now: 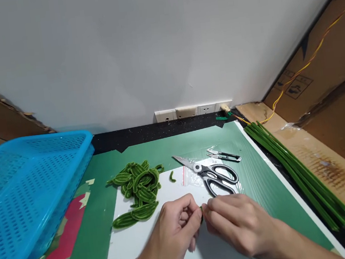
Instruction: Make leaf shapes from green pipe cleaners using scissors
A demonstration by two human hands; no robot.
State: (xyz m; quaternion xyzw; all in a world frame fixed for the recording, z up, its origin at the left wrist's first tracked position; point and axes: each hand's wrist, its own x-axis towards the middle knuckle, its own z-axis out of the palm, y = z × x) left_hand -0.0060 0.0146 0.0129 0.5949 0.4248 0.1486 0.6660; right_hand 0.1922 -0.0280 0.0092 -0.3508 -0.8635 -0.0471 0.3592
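Observation:
My left hand (175,227) and my right hand (237,222) meet over a white sheet (132,242), fingers pinched together on a small green pipe-cleaner piece (201,209) that barely shows between the fingertips. A heap of folded green pipe-cleaner leaves (137,187) lies on the sheet to the left of my hands. One short green bit (172,176) lies apart, behind my hands. Large scissors (210,174) with black handles rest just behind my right hand, on a small clear bag.
A blue perforated basket (27,196) stands at the left. Small thread snips (224,155) lie behind the scissors on the green mat (259,178). A bundle of long green stems (298,173) runs along the right edge. Wall sockets (189,111) and a yellow wire sit at the back.

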